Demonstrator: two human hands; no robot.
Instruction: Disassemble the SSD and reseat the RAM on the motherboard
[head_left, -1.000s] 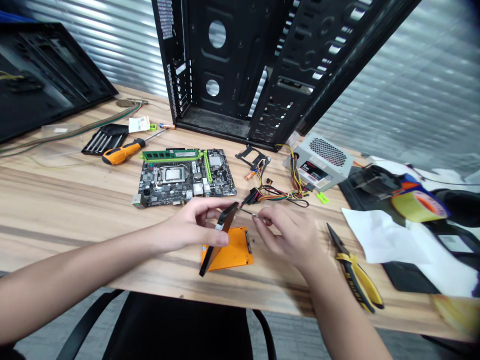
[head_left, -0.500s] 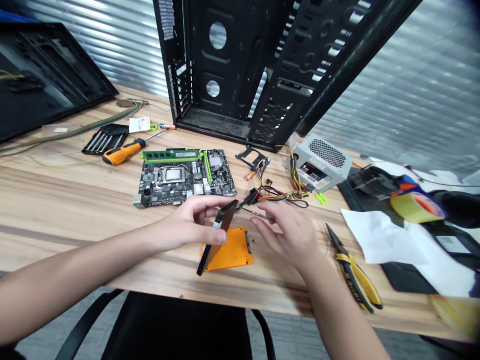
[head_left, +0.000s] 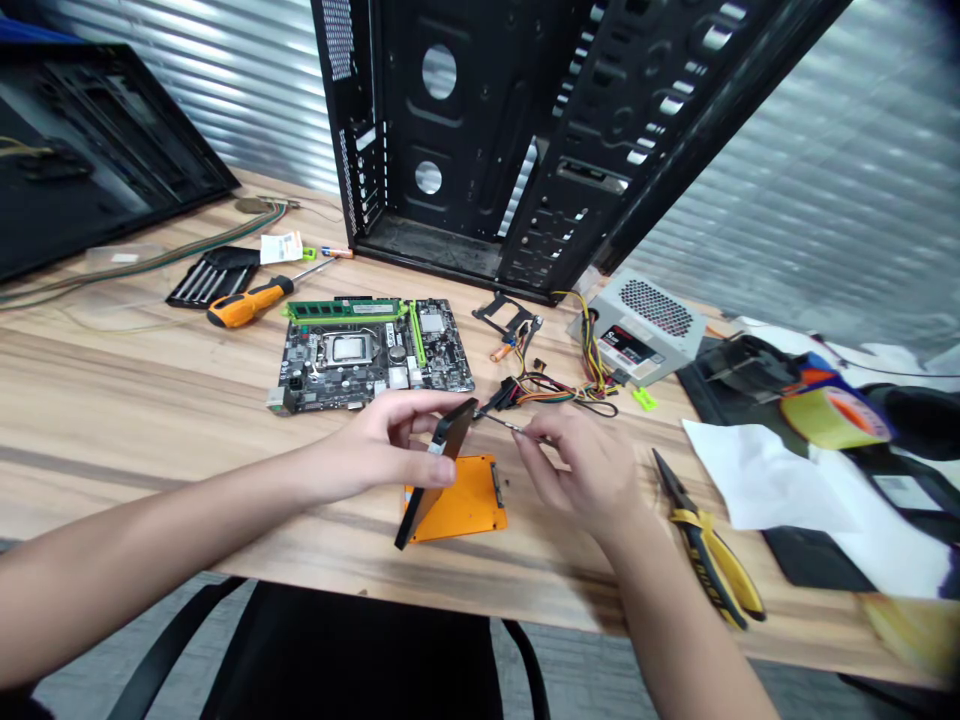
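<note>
Left hand [head_left: 382, 450] on one black drive [head_left: 417, 515], right hand [head_left: 581, 480] pinching one screwdriver [head_left: 502, 424]

SSD cover [head_left: 469, 500] on desk [head_left: 150, 420], motherboard [head_left: 352, 385] behind, pliers [head_left: 709, 560] right, computer case [head_left: 480, 130] farthest

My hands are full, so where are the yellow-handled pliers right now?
In the head view, the yellow-handled pliers lie on the wooden desk, right of the right hand, beside a white paper sheet.
</note>
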